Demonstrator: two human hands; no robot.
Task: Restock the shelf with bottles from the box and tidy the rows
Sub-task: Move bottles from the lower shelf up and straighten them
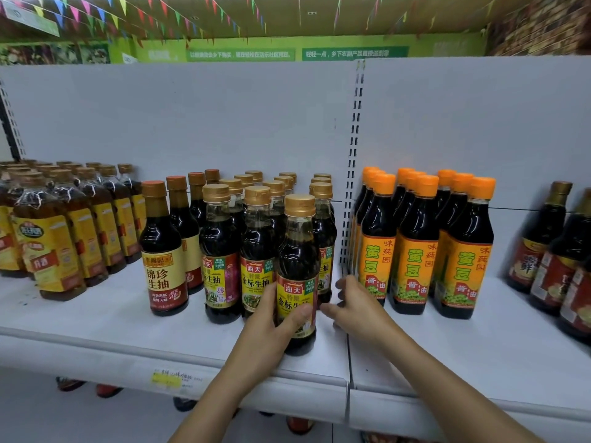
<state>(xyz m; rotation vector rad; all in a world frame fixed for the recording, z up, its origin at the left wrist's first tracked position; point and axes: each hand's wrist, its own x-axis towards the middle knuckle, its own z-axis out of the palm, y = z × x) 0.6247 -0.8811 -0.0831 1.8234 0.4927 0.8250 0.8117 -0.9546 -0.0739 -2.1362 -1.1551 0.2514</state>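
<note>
Restocking in progress: a person's left hand point(271, 327) grips a gold-capped soy sauce bottle point(297, 260) at the front of a white store shelf point(112, 318), just left of the slotted upright point(353, 161) that splits the back panel. The bottle stands upright, long axis vertical, cap up, its red-and-yellow label facing the camera. The thumb lies across the lower label, w/ fingers round the bottle's left side. Its base looks set on the shelf board near the front lip, fwd of its own kind: matching gold-capped rows point(256, 219) stand directly behind it, also left of the upright, caps up. The right hand point(355, 308) hovers at the foot of the upright, just right of the held bottle, fingers loosely curled and holding nothing. Whether its fingertips touch the bottle can't be told. Further left of the upright are red-capped bottles point(163, 251) w/ cream labels, then yellow-labelled bottles point(51, 244) at far left. Right of the upright stand three rows of orange-capped bottles point(415, 244), and well beyond them dark bottles point(556, 251) w/ red labels at the frame edge. A yellow price tag point(166, 378) sits on the shelf lip, below and left of the upright.
</note>
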